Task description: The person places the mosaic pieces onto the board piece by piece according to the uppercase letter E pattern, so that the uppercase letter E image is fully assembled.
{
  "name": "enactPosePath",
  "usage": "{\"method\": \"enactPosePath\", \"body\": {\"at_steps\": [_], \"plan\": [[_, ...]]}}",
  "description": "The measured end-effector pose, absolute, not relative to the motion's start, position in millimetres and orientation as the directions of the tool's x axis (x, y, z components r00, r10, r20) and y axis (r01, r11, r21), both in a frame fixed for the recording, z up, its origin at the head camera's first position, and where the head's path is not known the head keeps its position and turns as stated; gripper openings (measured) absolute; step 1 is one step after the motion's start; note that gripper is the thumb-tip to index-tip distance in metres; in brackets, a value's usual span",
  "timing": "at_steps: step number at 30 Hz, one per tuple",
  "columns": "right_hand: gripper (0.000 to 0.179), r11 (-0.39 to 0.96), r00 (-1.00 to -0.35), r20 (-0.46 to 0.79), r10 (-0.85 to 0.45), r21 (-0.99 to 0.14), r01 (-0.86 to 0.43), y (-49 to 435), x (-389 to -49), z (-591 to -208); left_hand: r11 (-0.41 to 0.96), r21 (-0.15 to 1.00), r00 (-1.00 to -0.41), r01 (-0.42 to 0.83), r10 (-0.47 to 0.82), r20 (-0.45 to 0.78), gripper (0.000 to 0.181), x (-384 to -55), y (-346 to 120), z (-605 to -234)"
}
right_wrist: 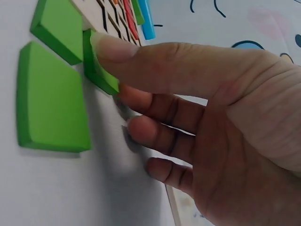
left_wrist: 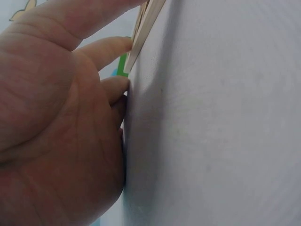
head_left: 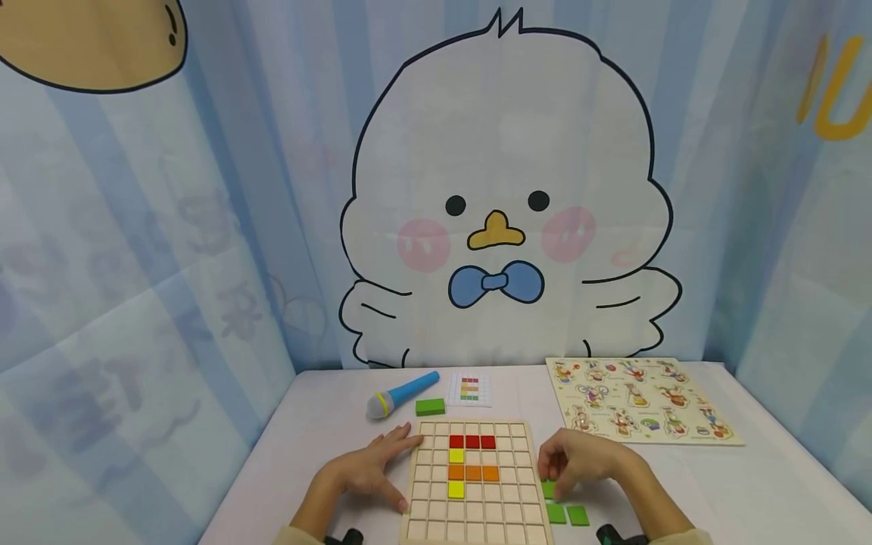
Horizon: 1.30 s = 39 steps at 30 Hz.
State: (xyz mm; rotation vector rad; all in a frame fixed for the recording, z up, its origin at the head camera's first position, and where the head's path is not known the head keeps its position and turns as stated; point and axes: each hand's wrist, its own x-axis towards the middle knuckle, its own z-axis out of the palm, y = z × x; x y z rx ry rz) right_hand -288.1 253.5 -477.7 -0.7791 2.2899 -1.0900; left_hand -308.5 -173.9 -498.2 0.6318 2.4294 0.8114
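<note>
A wooden grid board (head_left: 511, 512) lies on the table between the hands. In its cells sit a row of red tiles (head_left: 472, 442), a row of orange tiles (head_left: 473, 473), an upper yellow tile (head_left: 456, 456) and a lower yellow tile (head_left: 456, 490). With fingers spread, my left hand (head_left: 364, 465) touches the board's left edge. To the right of the board, my right hand (head_left: 582, 460) pinches a green tile (right_wrist: 99, 70), the thumb on its face and the other fingers curled. Two more green tiles, one nearer the board (head_left: 556, 514) and one farther right (head_left: 578, 516), lie beside it.
Behind the board are a green block (head_left: 430, 407), a blue toy microphone (head_left: 405, 393) and a pattern card (head_left: 470, 390). A picture puzzle board (head_left: 640, 401) lies at the back right. A printed curtain (head_left: 504, 151) rises behind the white table (head_left: 286, 446).
</note>
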Motion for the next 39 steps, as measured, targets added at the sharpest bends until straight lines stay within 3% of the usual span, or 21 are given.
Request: {"method": "enactPosePath", "body": {"at_steps": [20, 25, 30, 39], "plan": [[0.023, 0.577, -0.827, -0.104, -0.553, -0.764, -0.29, 252, -289, -478, 0.706, 0.655, -0.77, 0.27, 0.567, -0.294, 0.102, -307, -173, -499], [0.014, 0.511, -0.857, -0.02, -0.515, -0.809, -0.289, 250, -292, -476, 0.706, 0.654, -0.769, 0.27, 0.567, -0.295, 0.103, -307, -173, -498], [0.019, 0.466, -0.863, 0.055, -0.502, -0.824, -0.324, 243, -295, -474, 0.706, 0.652, -0.768, 0.277, 0.57, -0.291, 0.103, -307, -173, -497], [0.024, 0.353, -0.864, 0.059, -0.499, -0.897, -0.266, 215, -289, -471, 0.709, 0.647, -0.77, 0.281, 0.568, -0.289, 0.102, -307, -174, -498]]}}
